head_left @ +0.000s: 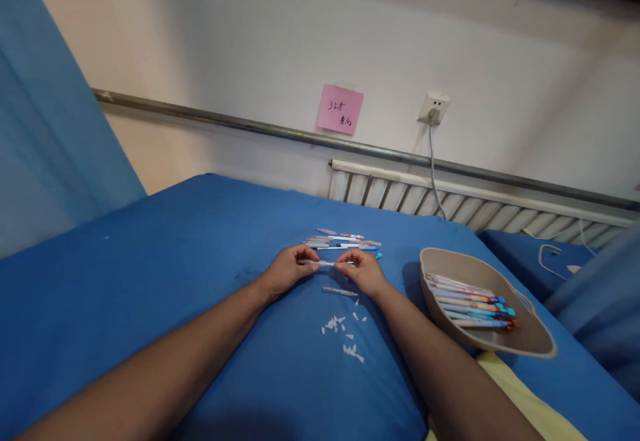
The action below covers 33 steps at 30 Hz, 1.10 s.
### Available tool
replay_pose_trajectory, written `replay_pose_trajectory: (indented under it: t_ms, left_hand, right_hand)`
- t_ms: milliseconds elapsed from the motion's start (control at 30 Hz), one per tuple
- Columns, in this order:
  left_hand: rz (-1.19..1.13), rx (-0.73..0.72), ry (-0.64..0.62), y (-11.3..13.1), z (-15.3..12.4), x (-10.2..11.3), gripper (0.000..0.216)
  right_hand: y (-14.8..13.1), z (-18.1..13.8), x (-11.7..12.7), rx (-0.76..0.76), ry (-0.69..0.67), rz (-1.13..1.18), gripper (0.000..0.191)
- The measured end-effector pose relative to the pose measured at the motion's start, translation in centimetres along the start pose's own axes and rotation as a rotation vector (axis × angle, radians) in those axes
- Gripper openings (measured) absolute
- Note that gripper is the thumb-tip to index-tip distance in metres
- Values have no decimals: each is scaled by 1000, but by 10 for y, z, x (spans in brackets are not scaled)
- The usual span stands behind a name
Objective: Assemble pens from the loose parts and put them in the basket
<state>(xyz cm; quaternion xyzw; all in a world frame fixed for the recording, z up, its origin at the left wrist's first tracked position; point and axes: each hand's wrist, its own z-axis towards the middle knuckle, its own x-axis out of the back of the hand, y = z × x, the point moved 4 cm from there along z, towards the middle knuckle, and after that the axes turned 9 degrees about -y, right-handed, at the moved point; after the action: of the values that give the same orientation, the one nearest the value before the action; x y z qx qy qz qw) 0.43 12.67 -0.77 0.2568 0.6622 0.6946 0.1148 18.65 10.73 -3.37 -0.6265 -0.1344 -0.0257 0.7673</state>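
My left hand [293, 264] and my right hand [364, 271] pinch the two ends of a slim, pale pen [326, 264], held level between them just over the blue sheet. My fingertips cover parts of it. Right behind my hands lies a loose row of pens [340, 241], white, blue and brownish. A single clear pen piece [340, 291] rests on the sheet in front of my fingers. Closer to me are several small white cone-shaped tips [334, 323], scattered in loose groups.
At the right stands a beige basket [537, 341] with several pens [473, 304] inside, beside a yellow cloth [520, 394]. Blue fabric [240, 221] covers the surface. Behind are a radiator [390, 191], a rail, a pink note [340, 109] and a socket with a cable [434, 108].
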Motion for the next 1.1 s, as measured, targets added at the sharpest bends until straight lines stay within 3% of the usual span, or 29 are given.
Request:
replay_pose_trajectory:
  t_ms: [167,300,433,600,700,800,933,1100]
  left_hand:
    - [-170,-9,1,4,0,-3,44]
    - [-108,34,10,-1,2,-3,38]
    - [-91,-20,-22,-1,1,-1,26]
    - [-226,-2,-6,1,1,-1,42]
    - [-170,80,20,-2,2,-2,33]
    - [-132,23,-11,-1,2,-2,26]
    - [-218,-17,-12,2,1,0,40]
    - [-129,67,-20,-3,2,-3,29]
  right_hand:
    - [-4,0,3,24,34,36,19]
    - [-5,0,3,35,45,25,19]
    - [-3,0,2,48,37,-29,17]
    - [-5,-1,2,64,36,-56,17]
    - [-7,-1,4,68,68,-70,17]
    - [-7,-1,4,61,77,-81,17]
    - [-6,-1,3,55,67,-70,17]
    - [-4,-1,2,62,65,-86,17]
